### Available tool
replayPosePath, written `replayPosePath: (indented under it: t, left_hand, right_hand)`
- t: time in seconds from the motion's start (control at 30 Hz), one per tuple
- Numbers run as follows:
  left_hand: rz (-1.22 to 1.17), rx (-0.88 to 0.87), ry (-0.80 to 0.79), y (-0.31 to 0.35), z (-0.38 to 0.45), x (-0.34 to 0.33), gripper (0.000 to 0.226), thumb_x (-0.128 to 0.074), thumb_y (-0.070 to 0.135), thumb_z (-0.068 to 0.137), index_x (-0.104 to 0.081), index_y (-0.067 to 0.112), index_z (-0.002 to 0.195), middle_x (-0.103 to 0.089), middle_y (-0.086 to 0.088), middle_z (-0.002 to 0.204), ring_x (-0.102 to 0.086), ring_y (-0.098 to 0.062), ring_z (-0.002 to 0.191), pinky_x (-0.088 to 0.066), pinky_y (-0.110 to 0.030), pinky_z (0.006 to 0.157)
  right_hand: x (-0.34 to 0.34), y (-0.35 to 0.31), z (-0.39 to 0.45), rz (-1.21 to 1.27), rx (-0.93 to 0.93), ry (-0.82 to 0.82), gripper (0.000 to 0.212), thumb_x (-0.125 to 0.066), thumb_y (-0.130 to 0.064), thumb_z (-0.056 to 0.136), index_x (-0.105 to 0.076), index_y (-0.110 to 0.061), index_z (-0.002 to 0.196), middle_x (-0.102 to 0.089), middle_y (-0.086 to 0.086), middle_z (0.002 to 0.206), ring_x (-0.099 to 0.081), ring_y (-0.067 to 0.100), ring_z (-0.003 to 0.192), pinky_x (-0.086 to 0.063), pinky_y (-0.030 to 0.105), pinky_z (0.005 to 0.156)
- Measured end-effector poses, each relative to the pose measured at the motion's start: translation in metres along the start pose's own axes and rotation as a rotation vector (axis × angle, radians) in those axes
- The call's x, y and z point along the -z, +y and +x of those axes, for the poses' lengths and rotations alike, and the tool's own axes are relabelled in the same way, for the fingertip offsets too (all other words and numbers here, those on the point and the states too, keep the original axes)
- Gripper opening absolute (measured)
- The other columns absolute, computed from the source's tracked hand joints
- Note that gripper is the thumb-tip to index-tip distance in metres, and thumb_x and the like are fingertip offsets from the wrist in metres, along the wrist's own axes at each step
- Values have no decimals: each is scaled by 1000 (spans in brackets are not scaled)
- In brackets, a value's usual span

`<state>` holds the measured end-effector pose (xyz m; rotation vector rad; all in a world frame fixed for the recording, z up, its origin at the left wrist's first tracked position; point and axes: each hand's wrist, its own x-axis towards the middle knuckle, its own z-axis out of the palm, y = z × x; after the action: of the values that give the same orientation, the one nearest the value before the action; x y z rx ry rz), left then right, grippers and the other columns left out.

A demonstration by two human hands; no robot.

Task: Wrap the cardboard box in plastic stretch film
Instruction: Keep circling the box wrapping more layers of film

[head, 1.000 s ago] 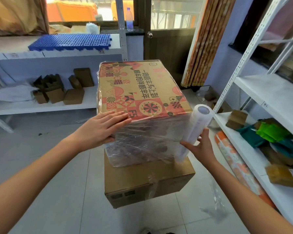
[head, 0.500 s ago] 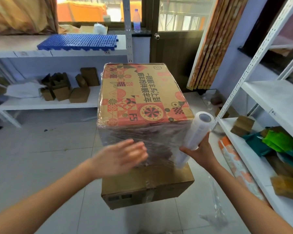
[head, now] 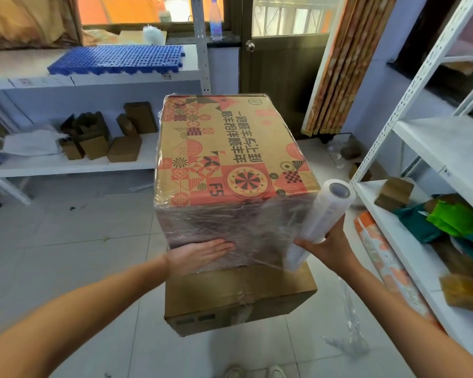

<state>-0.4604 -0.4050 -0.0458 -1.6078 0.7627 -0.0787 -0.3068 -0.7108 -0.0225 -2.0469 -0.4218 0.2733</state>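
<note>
now left hand (head: 200, 253) flat on wrapped box (head: 230, 170), apparently pressing.

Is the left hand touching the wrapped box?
Touching. The head view shows the left hand pressed flat on the box's film-covered front.

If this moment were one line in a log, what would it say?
step: wrapping | left hand: flat on filmed box side | right hand: holds film roll | top: bare
</note>
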Motion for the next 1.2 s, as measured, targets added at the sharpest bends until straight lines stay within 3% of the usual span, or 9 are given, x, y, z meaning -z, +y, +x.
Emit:
replayPosePath:
  t: [0.13,0.27,0.33,0.47,0.57,0.7,0.87,1.1,1.2]
  left_hand:
    - [-99,-34,52,12,-3,-10,84,-56,31,86,-10,-8,145,-6,-34,150,2,-52,137,3,-60,111]
    - [-209,-220,79,32,9,-4,68,-64,16,82,-35,10,142,-27,-10,153,-17,-27,143,3,-49,112]
    - [-192,-271,44,38,19,2,66,-56,9,88,-24,9,146,-19,-8,156,-11,-20,144,5,-40,114]
    - [-180,-203,-116,51,27,-9,108,-67,40,81,5,-12,143,6,-27,154,6,-43,141,7,-56,111]
    - [-53,-331,-24,55,31,-16,116,-66,52,78,5,-16,141,7,-41,146,9,-60,131,9,-70,102]
    - [-70,-277,-14,57,28,-25,110,-59,53,83,3,-15,142,10,-48,140,13,-68,124,11,-76,96]
    - [-121,-233,-26,58,25,-29,106,-60,49,85,3,-14,143,10,-44,143,15,-67,124,11,-73,96]
    - [-166,-215,-10,62,30,-28,108,-55,50,86,8,-21,138,11,-48,141,15,-67,125,11,-72,98]
    - [-152,-227,-16,62,29,-29,111,-56,49,86,10,-25,135,12,-48,141,14,-66,125,9,-71,100]
  right_hand:
    - [1,-5,-3,-185,204,-60,97,-81,-26,70,-17,-5,140,-45,15,134,-49,26,120,-47,34,93]
    - [6,-2,0,-217,233,-133,91,-79,-16,73,-17,-5,139,-49,10,129,-50,19,117,-43,15,88]
    - [8,-2,2,-201,190,-132,88,-79,-13,74,-20,-4,138,-52,7,125,-53,19,115,-44,12,85]
    - [14,4,5,-182,89,-138,82,-81,-16,72,-30,-10,136,-51,-22,103,-57,-4,92,-38,-7,66]
    - [17,7,5,-192,89,-138,77,-81,-17,72,-34,-10,133,-48,-28,99,-47,-30,90,-28,-13,62]
    - [17,4,6,-203,109,-167,80,-82,-21,70,-34,-13,133,-52,-26,102,-59,-9,92,-42,-3,69]
    - [17,-6,7,-223,171,-183,93,-83,-26,69,-24,-15,140,-55,-1,120,-58,17,107,-52,34,89]
    - [19,-4,1,-300,159,-110,92,-85,-36,65,-29,-18,136,-49,-13,103,-53,10,94,-45,20,76]
    - [15,-6,1,-323,133,-73,92,-86,-37,63,-29,-17,133,-41,-17,95,-49,10,89,-44,25,73]
